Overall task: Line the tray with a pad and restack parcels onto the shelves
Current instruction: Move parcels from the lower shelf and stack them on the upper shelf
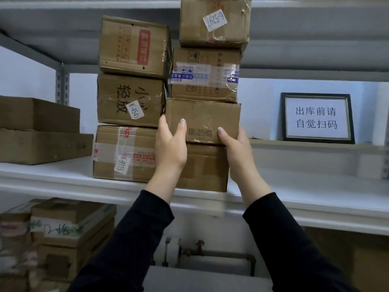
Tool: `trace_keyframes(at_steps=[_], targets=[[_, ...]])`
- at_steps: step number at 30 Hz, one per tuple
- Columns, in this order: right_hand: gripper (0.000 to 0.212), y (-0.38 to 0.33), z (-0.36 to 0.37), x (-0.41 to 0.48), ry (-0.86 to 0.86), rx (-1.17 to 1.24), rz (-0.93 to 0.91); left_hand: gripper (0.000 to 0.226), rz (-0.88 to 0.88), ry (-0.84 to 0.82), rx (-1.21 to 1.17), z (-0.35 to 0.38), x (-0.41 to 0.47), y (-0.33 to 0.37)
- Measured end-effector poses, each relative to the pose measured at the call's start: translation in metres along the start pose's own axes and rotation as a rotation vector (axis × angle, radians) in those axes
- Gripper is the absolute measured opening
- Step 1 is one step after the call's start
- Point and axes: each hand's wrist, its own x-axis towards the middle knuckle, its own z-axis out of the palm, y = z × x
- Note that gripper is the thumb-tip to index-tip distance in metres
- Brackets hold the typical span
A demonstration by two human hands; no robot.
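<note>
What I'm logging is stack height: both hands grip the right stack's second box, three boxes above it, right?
No: the head view shows two above the second box, the taped box and the 6-5297 box; left hand and right hand grip it.

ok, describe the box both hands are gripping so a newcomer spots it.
On the white middle shelf stand two cardboard stacks; take the right stack. The held box is second from its bottom, under the blue-taped box. Only it bears a faint barcode on an otherwise bare front.
</note>
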Motion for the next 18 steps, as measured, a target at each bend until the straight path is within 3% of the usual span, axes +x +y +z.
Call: trace_keyframes(at_steps=[2,6,7,11,16,18], targets=[[0.045,0.0,0.001,0.0,0.023,0.006,0.001,0.063,-0.009,-0.013,-0.017,-0.001,-0.001,0.001],[0.078,-0.003,0.002,-0.007,0.032,-0.079,0.033,0.06,0.021,0.003,0.014,-0.005,-0.012,0.001],[0.077,-0.003,0.001,-0.012,0.06,-0.123,0.022,0.057,0.058,0.046,0.054,-0.008,-0.017,-0.002],[0.05,0.0,-0.011,-0.045,0.206,-0.216,-0.087,0.049,0.272,0.208,0.11,-0.005,-0.048,-0.013],[0.008,0.009,-0.035,-0.084,0.276,-0.42,-0.19,0.023,0.232,0.104,-0.121,0.021,-0.083,-0.026],[0.005,0.006,-0.047,-0.092,0.223,-0.494,-0.166,0.016,0.192,0.043,-0.207,0.03,-0.093,-0.027]])
